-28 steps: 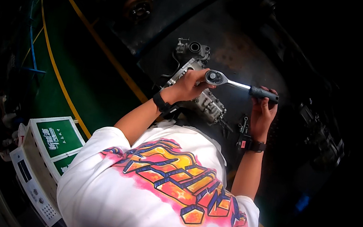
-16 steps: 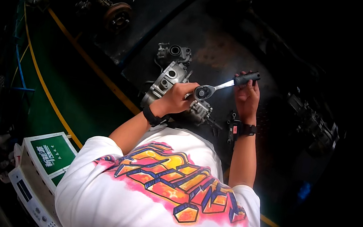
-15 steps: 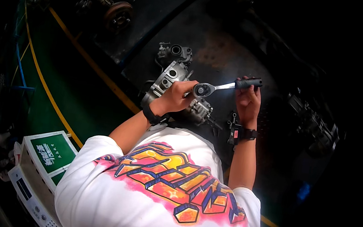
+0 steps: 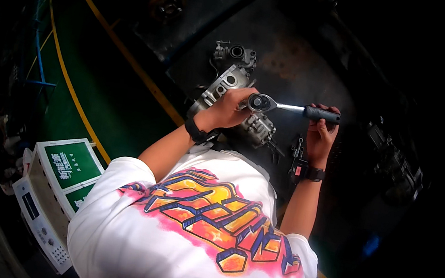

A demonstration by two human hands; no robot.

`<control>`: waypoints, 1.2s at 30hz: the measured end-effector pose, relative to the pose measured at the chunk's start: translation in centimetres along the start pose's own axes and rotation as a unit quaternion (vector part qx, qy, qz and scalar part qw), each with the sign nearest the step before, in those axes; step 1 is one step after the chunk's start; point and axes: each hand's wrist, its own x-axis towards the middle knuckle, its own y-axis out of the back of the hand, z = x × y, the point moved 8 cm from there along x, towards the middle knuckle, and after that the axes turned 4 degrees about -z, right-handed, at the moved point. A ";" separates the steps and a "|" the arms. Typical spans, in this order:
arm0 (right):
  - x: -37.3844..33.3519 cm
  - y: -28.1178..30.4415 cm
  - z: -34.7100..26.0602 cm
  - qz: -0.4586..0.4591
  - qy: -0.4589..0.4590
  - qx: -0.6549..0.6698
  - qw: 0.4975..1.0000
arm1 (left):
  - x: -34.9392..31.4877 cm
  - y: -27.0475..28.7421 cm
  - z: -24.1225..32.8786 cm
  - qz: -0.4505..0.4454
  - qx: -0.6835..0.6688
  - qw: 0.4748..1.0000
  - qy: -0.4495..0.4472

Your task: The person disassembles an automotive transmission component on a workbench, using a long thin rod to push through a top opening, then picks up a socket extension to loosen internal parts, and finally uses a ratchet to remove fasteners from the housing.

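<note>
A ratchet wrench (image 4: 290,108) with a bright steel shaft and dark handle lies nearly level across my view. My right hand (image 4: 322,136) is closed round its handle, thumb on the near side. At the other end my left hand (image 4: 229,110) is closed against the round ratchet head; whatever is under the head is hidden by my fingers. Below and beside my left hand stands a silver metal housing (image 4: 222,88) with round holes in its face. A ribbed metal section with a shaft (image 4: 259,129) sticks out toward the right, partly covered by my left hand.
Another metal casting (image 4: 236,53) sits just beyond the housing on the dark surface. More gearbox-like parts (image 4: 397,155) lie in shadow at right. At far left is a rusty drum (image 4: 168,3). A white machine with a keypad (image 4: 43,221) stands at lower left, beside yellow-lined green floor.
The wrench handle has swung toward me, from slanting away to nearly level, with my right hand on it. My left hand stays at the ratchet head. The whole view has shifted slightly.
</note>
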 end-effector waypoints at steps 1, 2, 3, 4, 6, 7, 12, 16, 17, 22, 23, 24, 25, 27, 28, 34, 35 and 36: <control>1.4 0.2 0.2 -0.006 0.000 0.001 1.000 | -0.4 -0.5 -0.1 -0.035 0.011 0.999 0.006; 2.7 0.1 0.3 -0.027 0.002 0.012 1.000 | -0.6 -0.7 -0.1 -0.031 0.014 0.999 0.005; 3.9 -0.5 0.5 -0.048 0.003 0.024 0.999 | -0.6 -1.1 0.2 -0.025 0.010 1.000 -0.004; 4.9 -1.0 0.9 -0.055 0.001 0.024 0.998 | -0.7 -1.3 0.4 -0.020 0.005 1.000 -0.014; 6.3 -1.2 1.7 -0.032 -0.011 0.051 0.998 | -0.9 -1.2 0.7 -0.015 0.010 1.000 -0.008; 6.6 -1.3 2.3 -0.022 -0.028 0.083 0.996 | -0.8 -1.3 0.9 -0.028 0.005 1.000 0.003; 4.2 -2.0 1.6 0.000 -0.041 0.157 0.987 | -1.8 -1.5 0.4 -0.039 -0.011 0.999 0.017; -1.1 -2.7 -1.3 0.080 -0.021 0.066 0.994 | -2.4 -1.3 0.4 -0.001 0.027 0.999 0.020; -2.4 -3.0 -1.4 0.130 -0.034 0.039 0.990 | -2.7 -0.9 0.0 0.028 0.023 0.999 0.012; -8.0 -6.3 -2.0 0.283 -0.085 -0.047 0.954 | -2.2 1.5 -0.3 0.122 0.065 0.988 0.067; -8.8 -7.0 -2.4 0.293 -0.107 -0.061 0.948 | -1.8 1.7 -0.3 0.121 0.068 0.987 0.080; -9.4 -7.2 -2.5 0.311 -0.112 -0.062 0.942 | -1.6 1.9 -0.5 0.120 0.072 0.986 0.093; -9.8 -7.4 -2.5 0.302 -0.124 -0.074 0.942 | -1.6 1.9 -1.0 0.117 0.067 0.987 0.089; -9.8 -8.1 -2.3 0.292 -0.136 -0.096 0.942 | -1.2 2.1 -2.3 0.108 0.042 0.989 0.091; -10.1 -8.1 -2.2 0.305 -0.140 -0.094 0.937 | -1.2 1.9 -2.4 0.108 0.012 0.989 0.098; -9.5 -7.7 -2.3 0.293 -0.117 -0.114 0.942 | -1.3 1.3 -2.9 0.093 -0.041 0.990 0.101; -9.5 -7.6 -2.2 0.295 -0.113 -0.117 0.942 | -1.0 1.2 -2.4 0.086 0.009 0.990 0.109; -9.3 -7.8 -2.1 0.292 -0.113 -0.115 0.943 | -0.9 1.4 -2.0 0.081 0.059 0.988 0.116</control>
